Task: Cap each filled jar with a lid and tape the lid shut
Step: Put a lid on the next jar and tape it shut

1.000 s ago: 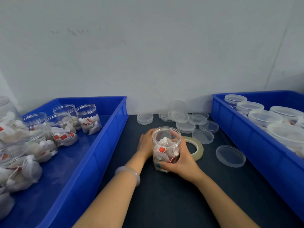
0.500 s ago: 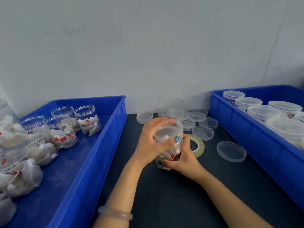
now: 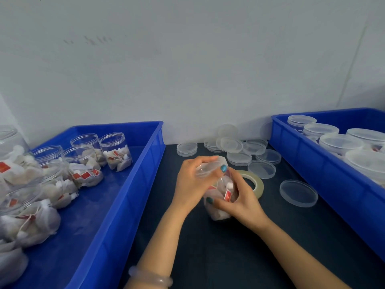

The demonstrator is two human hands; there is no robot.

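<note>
A clear plastic jar [image 3: 218, 207] filled with white sachets with red tags stands tilted on the dark table. My right hand [image 3: 241, 202] grips its body from the right. My left hand [image 3: 192, 182] grips a clear lid [image 3: 210, 166] on the jar's mouth, fingers curled over its rim. A roll of clear tape [image 3: 255, 182] lies flat just behind my right hand, partly hidden by it.
Loose clear lids [image 3: 239, 152] lie in a pile by the wall, and one lid [image 3: 298, 193] lies alone to the right. A blue bin at left [image 3: 133, 184] holds uncapped filled jars [image 3: 115, 151]. A blue bin at right [image 3: 312, 163] holds capped jars [image 3: 338, 142].
My left hand rose from the jar's side onto its mouth with a lid. The jar now leans, still held by my right hand.
</note>
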